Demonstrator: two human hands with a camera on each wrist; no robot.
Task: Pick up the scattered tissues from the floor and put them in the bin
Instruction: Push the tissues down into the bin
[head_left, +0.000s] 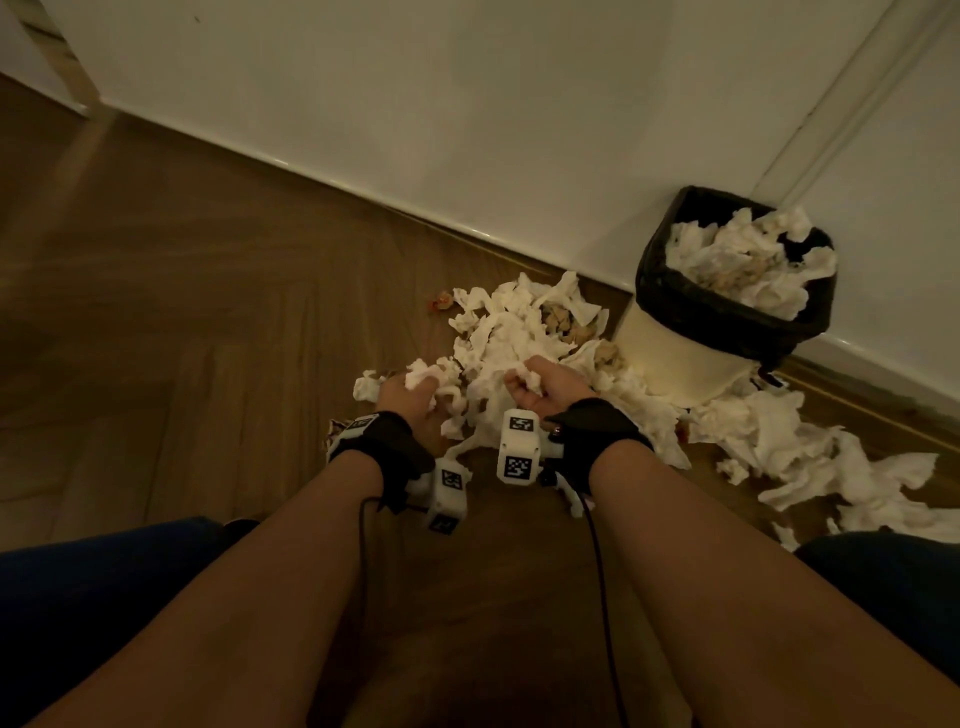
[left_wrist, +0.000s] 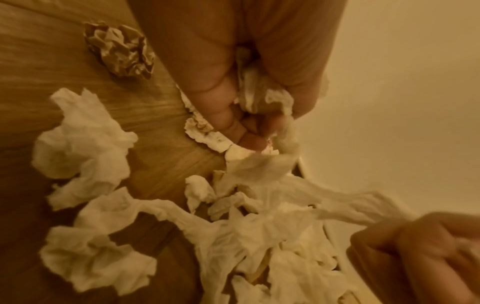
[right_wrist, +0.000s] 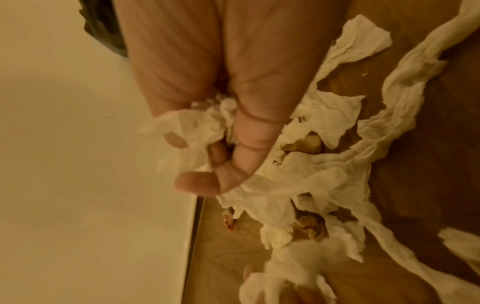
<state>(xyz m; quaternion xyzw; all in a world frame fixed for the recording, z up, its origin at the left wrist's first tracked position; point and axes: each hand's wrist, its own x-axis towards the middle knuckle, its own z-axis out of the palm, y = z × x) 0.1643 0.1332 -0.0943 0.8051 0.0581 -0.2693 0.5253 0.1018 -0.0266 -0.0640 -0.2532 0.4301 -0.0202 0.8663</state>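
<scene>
A heap of crumpled white tissues (head_left: 511, 332) lies on the wooden floor beside the bin (head_left: 691, 358), a cream bin with a black liner, filled with tissues to its rim. My left hand (head_left: 415, 397) grips a wad of tissue (left_wrist: 255, 92) at the heap's left edge. My right hand (head_left: 535, 387) grips another clump of tissue (right_wrist: 200, 127) in the middle of the heap, just left of the bin. More tissues (head_left: 810, 457) trail off to the right of the bin.
The white wall and its skirting board (head_left: 332, 182) run diagonally behind the heap. A crumpled brown paper ball (left_wrist: 120, 49) lies on the floor near my left hand. A small reddish scrap (head_left: 441, 300) sits left of the heap. My knees frame the bottom corners.
</scene>
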